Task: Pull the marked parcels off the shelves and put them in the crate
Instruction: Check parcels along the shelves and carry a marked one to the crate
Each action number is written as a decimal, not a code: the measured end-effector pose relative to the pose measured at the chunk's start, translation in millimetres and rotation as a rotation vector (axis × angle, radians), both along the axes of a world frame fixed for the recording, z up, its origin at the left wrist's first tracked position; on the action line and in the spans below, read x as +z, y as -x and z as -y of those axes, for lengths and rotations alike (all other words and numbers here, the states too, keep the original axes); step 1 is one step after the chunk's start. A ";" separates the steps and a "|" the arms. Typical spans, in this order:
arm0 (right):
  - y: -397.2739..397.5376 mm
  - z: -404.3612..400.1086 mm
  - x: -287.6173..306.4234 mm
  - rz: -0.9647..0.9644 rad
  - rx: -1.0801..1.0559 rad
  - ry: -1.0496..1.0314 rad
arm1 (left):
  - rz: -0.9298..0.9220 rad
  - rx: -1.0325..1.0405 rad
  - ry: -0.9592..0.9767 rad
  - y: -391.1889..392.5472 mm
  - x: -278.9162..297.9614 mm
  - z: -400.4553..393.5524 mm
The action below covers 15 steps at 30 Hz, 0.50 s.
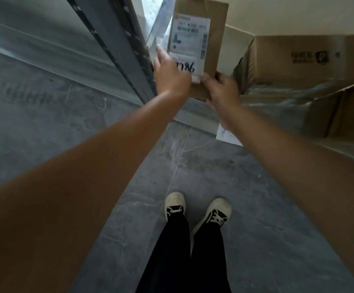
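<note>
Grey tile floor beside the shelf upright [117, 45]: labelled parcel [201, 39] held up between both hands, right hand [222, 89] fingers curled round its lower edge for support, left hand [169, 75] fingers on the label side steadying, likely to read the marking.

1. Only one view here, a wide-angle cam on the person's head, so there's no second view to overlap with
2. It points steeply down and a bit forward: shoes [197, 210] sit near the bottom middle on the grey floor [45, 127]
3. Both forearms run in from the lower corners, meeting at the left hand [171, 78] and right hand [222, 89] on a parcel [199, 45] up top
4. Close range, arm's length from the shelf post [119, 45]
5. Edges bend noticeably from the lens
</note>
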State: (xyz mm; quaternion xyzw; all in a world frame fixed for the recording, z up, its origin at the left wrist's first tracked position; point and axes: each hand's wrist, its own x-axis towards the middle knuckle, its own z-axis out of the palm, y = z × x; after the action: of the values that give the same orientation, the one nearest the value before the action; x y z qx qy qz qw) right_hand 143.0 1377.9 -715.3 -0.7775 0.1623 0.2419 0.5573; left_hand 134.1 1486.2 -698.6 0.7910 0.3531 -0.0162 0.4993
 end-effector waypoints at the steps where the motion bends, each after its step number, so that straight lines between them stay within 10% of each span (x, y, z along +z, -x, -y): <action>1: 5.9 4.6 4.5 0.026 -0.012 -0.028 | 0.039 0.010 0.031 6.7 3.6 -0.2; 15: 21.2 29.6 46.8 0.119 0.008 0.019 | 0.257 0.150 0.304 28.9 47.7 14.9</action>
State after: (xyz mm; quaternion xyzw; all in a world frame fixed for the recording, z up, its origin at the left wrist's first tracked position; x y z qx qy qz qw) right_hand 121.9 1348.3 -668.4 -0.7963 0.1282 0.1960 0.5578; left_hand 105.1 1471.3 -650.8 0.6736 0.3380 0.0692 0.6536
